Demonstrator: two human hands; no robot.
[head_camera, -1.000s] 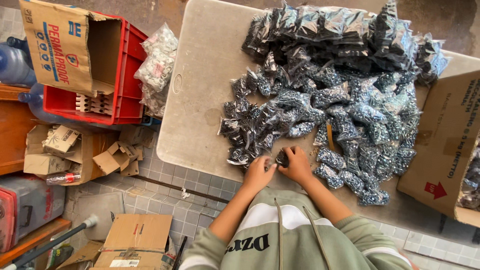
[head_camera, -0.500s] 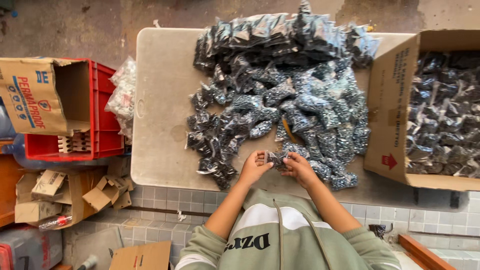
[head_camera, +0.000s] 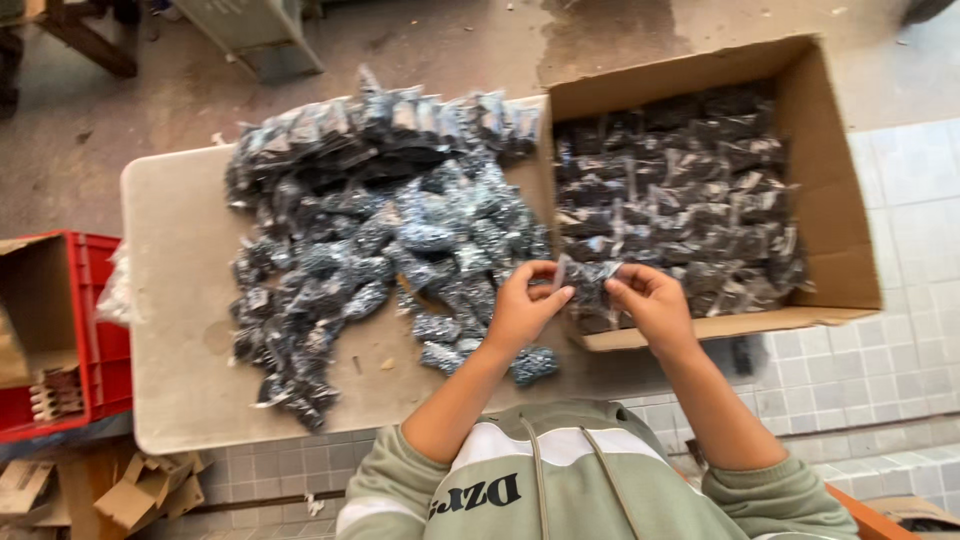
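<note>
A small clear packet (head_camera: 585, 280) of dark parts is pinched between the left hand (head_camera: 525, 305) and the right hand (head_camera: 650, 300), both closed on it, over the near edge of the cardboard box (head_camera: 830, 170). The box, at 3 o'clock on the worktop (head_camera: 175, 330), is filled with similar packets. A loose heap of packets (head_camera: 370, 210) is spread at 9 o'clock of the hands, and a red crate (head_camera: 100, 340) is seen beyond the worktop's edge.

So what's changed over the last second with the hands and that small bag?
Both hands carried the small bag rightward, from over the pile of bags on the table to the near edge of the cardboard box. The left hand and right hand still pinch it between them. The view swung right as well. The pile, box and red crate look unchanged.
</note>
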